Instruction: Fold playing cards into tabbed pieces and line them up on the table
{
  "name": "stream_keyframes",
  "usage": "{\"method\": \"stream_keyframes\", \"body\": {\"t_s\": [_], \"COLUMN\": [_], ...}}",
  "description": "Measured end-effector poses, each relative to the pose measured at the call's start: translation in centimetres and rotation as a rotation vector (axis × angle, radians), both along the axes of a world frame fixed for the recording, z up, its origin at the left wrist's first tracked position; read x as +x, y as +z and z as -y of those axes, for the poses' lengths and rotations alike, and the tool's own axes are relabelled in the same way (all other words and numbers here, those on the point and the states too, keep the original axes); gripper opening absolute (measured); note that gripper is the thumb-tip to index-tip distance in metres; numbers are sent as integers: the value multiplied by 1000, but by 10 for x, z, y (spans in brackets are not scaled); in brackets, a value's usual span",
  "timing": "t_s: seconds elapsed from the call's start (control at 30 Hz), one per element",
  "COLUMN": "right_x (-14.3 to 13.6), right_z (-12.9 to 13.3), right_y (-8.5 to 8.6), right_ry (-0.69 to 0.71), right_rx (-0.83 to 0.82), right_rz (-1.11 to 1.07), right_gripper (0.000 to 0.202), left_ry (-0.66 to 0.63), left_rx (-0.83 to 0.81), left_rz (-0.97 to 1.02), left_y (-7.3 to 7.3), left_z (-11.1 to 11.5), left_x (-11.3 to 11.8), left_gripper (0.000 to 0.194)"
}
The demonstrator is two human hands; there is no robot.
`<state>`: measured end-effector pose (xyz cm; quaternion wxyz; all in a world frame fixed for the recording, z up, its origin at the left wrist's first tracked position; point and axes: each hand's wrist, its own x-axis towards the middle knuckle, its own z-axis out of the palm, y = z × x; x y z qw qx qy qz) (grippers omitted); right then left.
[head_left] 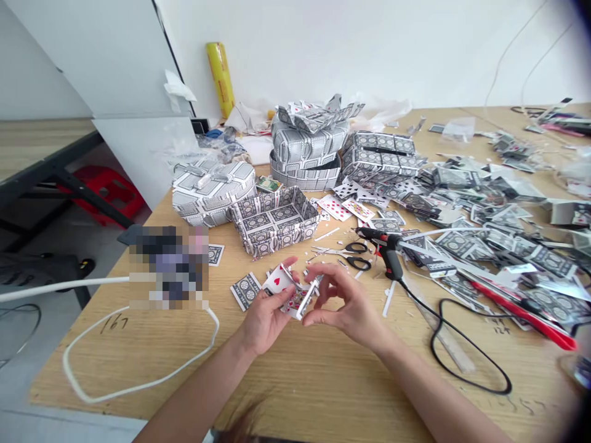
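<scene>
My left hand [270, 314] is closed on folded playing cards [279, 280], one of them showing a red heart. On the other side, my right hand [344, 307] pinches the raised, folded edge of the same cards between thumb and fingers. Just left of the hands a patterned card piece [245, 291] lies face down on the table. Behind them stands an open rectangular basket [277, 224] made of patterned cards. Scissors [346, 252] with black handles rest beyond my right hand, and a black glue gun [388, 252] stands to their right.
A lidded card box [212, 194] and stacked card baskets [307, 144] stand at the back. Loose cards [462, 240] cover the right side. A black cord [431, 323] loops across the right, a white cable [138, 391] across the left. A clear ruler [447, 344] lies near the cord.
</scene>
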<state>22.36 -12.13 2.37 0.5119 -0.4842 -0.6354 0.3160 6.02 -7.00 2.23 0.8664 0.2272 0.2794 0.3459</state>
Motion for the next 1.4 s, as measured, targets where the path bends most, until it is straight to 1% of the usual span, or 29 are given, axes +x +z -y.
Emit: {"method": "stream_keyframes", "body": {"t_s": [0.07, 0.1, 0.17, 0.23, 0.3, 0.43, 0.5, 0.6, 0.67, 0.7, 0.77, 0.83, 1.03, 1.13, 1.2, 1.3, 1.4], "right_x": [-2, -4, -8, -12, -15, -16, -15, -12, -9, -8, -6, -5, -4, -4, -3, -4, -5], "right_z": [-1, -1, -1, -1, 0, 2, 3, 3, 4, 4, 3, 3, 3, 5, 6, 6, 6], "right_y": [1, 0, -2, -4, -5, -4, -2, 2, 4, 6, 9, 11, 13, 13, 13, 13, 13], "right_ry": [56, 54, 5, -56, -92, -82, -120, -189, -160, -132, -86, -71, -49, -42, -41, -31, -21], "right_rx": [-25, -11, 42, 99, 141, 186, 224, 300, 346, 372, 428, 473, 480, 479, 472, 474, 466], "right_rz": [-52, -60, -34, 12, 73, 205, 252, 353, 435, 471, 532, 567, 614, 623, 631, 644, 670], "right_gripper": [53, 47, 36, 31, 33, 50, 54, 55, 46, 41, 33, 29, 31, 35, 35, 31, 23], "left_ry": [-27, -35, -44, -73, -126, -212, -240, -348, -432, -455, -445, -416, -376, -364, -378, -404, -394], "left_rx": [20, 31, 55, 94, 147, 241, 296, 423, 501, 527, 553, 551, 550, 540, 547, 600, 646], "left_rz": [-6, -16, -38, -40, -12, 47, 51, -6, -102, -158, -247, -300, -375, -398, -403, -388, -421], "left_y": [1, 1, 2, 2, 0, -6, -8, -6, -4, -2, 0, 1, 1, 3, 3, 3, 2], "left_z": [1, 1, 2, 3, 4, 3, 2, 0, 0, 0, -1, -1, -5, -5, -5, -5, -5], "left_x": [0, 1, 2, 1, -1, -7, -8, -7, -7, -6, -6, -6, -4, -4, -5, -6, -5], "left_gripper": [48, 48, 49, 51, 57, 85, 91, 85, 77, 72, 58, 49, 27, 27, 27, 27, 24]}}
